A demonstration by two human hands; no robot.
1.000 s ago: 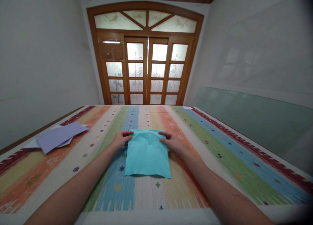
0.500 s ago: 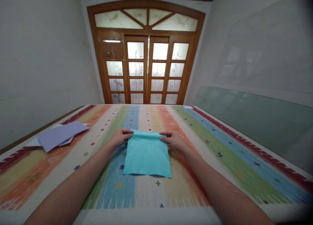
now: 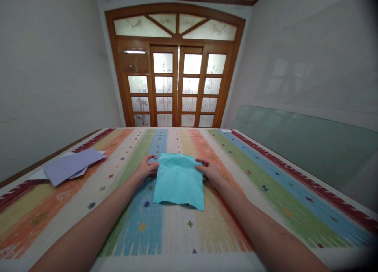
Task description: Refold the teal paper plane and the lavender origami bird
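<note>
A turquoise square of paper (image 3: 178,181) with soft creases lies in front of me, its near edge lifted a little off the tablecloth. At its right edge my right hand (image 3: 210,172) pinches the upper corner area, thumb and fingertips over the paper. My left hand (image 3: 145,169) is beside the left edge, fingers apart, with fingertips reaching the edge or just short of it. The paper's underside is hidden.
A striped, patterned tablecloth (image 3: 177,232) covers the table. Lavender and white sheets of paper (image 3: 73,165) lie overlapping at the left. A green glass panel (image 3: 301,142) leans along the right wall. Wooden glazed doors (image 3: 178,82) stand beyond the far edge.
The fold along the paper's far edge has opened out, and its near edge has lifted and shifted. My left hand has loosened its pinch and moved slightly left.
</note>
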